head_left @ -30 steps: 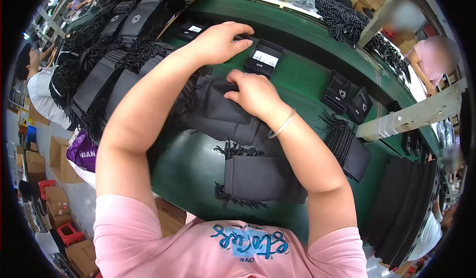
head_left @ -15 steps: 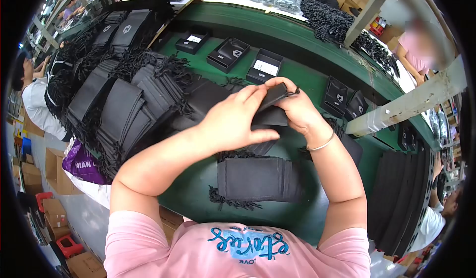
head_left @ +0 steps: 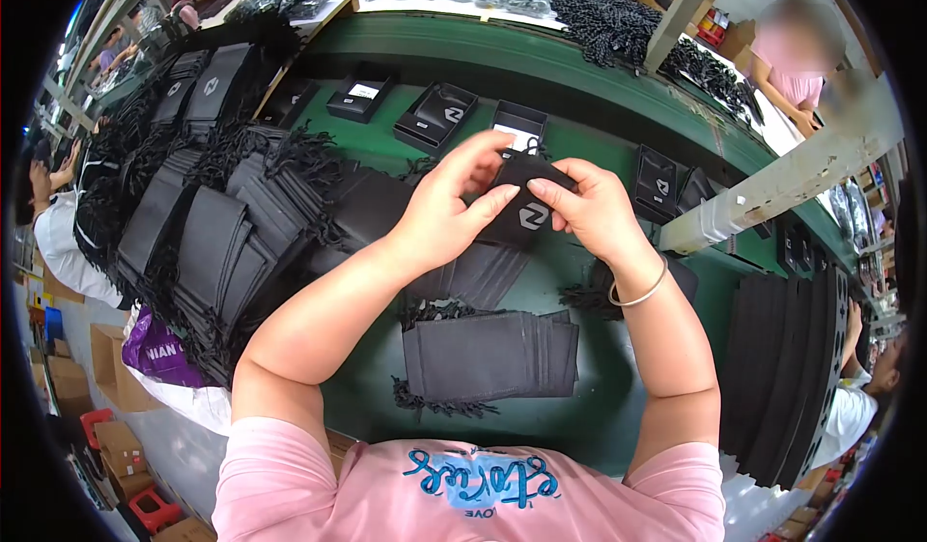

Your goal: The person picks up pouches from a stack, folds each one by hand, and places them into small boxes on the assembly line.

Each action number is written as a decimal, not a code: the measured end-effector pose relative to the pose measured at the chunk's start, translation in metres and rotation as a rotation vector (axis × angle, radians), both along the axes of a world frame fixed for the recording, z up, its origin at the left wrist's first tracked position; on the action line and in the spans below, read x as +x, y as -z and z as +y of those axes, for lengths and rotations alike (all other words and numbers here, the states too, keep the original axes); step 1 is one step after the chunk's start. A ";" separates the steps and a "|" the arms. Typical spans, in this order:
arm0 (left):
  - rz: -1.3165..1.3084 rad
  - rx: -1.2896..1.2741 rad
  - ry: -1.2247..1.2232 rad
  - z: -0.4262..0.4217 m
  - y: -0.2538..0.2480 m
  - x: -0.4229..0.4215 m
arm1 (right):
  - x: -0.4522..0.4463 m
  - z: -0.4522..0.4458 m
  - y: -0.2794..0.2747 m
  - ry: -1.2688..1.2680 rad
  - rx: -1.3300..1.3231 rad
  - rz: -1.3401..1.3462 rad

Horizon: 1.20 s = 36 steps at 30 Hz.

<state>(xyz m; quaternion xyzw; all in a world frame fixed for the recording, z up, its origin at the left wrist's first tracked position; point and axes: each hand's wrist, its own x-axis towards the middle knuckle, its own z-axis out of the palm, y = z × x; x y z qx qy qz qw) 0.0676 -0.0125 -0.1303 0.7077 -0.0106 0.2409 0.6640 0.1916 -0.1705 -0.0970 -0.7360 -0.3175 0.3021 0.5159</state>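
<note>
Black pouch (head_left: pixel 522 215) up between both hands now, pale logo facing wearer! Left hand (head_left: pixel 439 212) has thumb on pouch face, fingers curled round top left side, pinching it. Right hand (head_left: pixel 601 215) pinches upper right corner, thumb against fingers; bangle (head_left: pixel 639 299) round that wrist. Nearer wearer, below both hands, pile of flat pouches (head_left: pixel 488 356) on green table (head_left: pixel 372 418). Left of left hand, big heap of fringed pouches (head_left: pixel 224 238). Just beyond left hand, open box (head_left: pixel 435 119) with logo inside.

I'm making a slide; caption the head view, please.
Left hand and right hand hold a logo-marked black pouch over a green work surface.
</note>
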 end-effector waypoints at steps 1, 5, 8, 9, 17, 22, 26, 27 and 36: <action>0.001 -0.002 0.006 0.000 -0.003 0.002 | 0.001 -0.003 -0.001 0.006 -0.002 0.001; 0.193 0.254 0.039 0.011 -0.015 0.013 | 0.006 -0.011 -0.010 -0.080 -0.101 -0.181; 0.221 0.262 -0.001 0.017 -0.011 0.037 | 0.027 -0.010 -0.005 -0.094 -0.048 -0.518; 0.235 0.265 -0.023 0.019 -0.010 0.047 | 0.036 -0.008 -0.003 -0.103 -0.021 -0.687; 0.287 0.275 -0.098 0.040 -0.003 0.148 | 0.104 0.032 0.024 0.253 0.023 -0.709; 0.361 0.361 -0.048 0.049 0.039 0.180 | 0.126 0.033 0.038 0.197 -0.235 -0.650; 0.349 0.730 -0.138 0.042 0.045 0.190 | 0.135 0.036 0.046 0.182 -0.344 -0.690; 0.344 0.846 -0.159 0.037 0.044 0.192 | 0.143 0.033 0.057 0.173 -0.355 -0.751; 0.291 1.407 -0.336 0.001 0.066 0.202 | 0.154 0.025 0.095 0.324 -0.540 -0.791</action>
